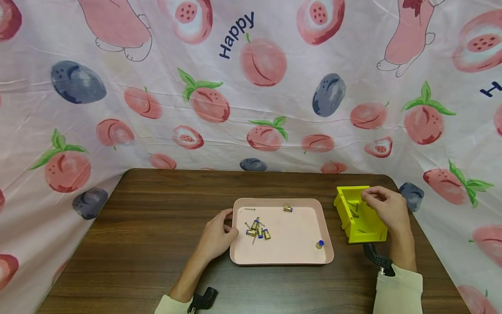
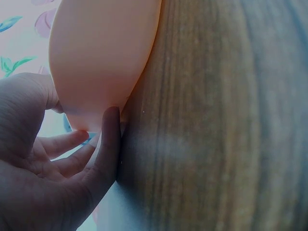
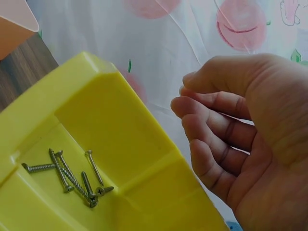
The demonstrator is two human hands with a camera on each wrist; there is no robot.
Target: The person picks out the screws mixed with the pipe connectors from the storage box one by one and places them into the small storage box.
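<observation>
My left hand (image 1: 218, 233) holds the left rim of a pale pink tray (image 1: 290, 259), thumb on one side and fingers on the other; the left wrist view shows the tray (image 2: 103, 53) between them. Inside the tray, several brass fittings with blue collars (image 1: 267, 234) lie clustered with a few screws (image 1: 254, 239). My right hand (image 1: 386, 207) is over the right edge of a yellow bin (image 1: 366, 239). In the right wrist view its fingers (image 3: 207, 163) are loosely curled, with nothing visible in them. Several screws (image 3: 70, 173) lie on the bin's floor.
Apart from the cluster, one fitting (image 1: 288, 209) lies near the tray's back edge and another (image 1: 320, 244) at its front right. A single screw (image 1: 249, 209) lies at the back left. The wooden table (image 1: 164, 196) backs onto a fruit-printed cloth (image 1: 219, 161).
</observation>
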